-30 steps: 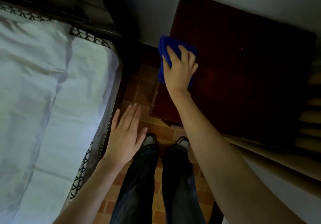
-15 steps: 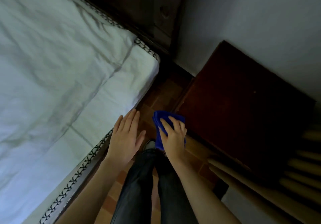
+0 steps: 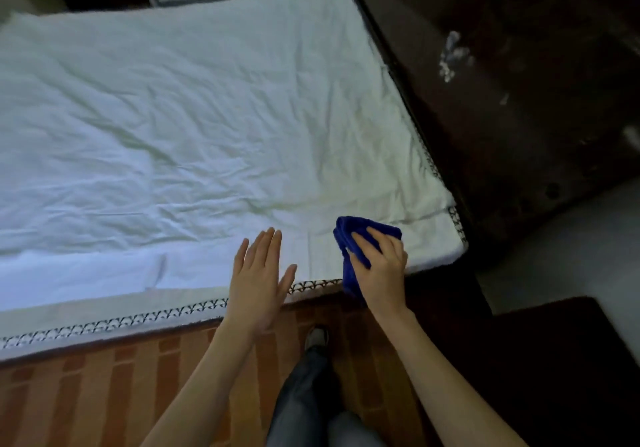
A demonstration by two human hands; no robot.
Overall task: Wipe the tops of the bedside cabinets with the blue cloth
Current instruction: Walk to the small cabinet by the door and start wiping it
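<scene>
My right hand (image 3: 382,270) grips the folded blue cloth (image 3: 349,238) in the air above the near right corner of the bed. My left hand (image 3: 258,280) hovers flat beside it, fingers straight and empty, over the bed's patterned edge. The dark wooden bedside cabinet (image 3: 568,360) shows at the lower right, about an arm's width right of the cloth, and neither hand touches it.
A bed with a wrinkled white sheet (image 3: 194,127) fills the left and middle. The dark wooden headboard (image 3: 502,100) stands along its right side. Orange brick floor (image 3: 104,394) runs between the bed and my legs (image 3: 308,394).
My view has swung left from the cabinet to the bed. My right hand lifted the cloth off the cabinet top and carried it over the bed's corner. My left hand stayed flat.
</scene>
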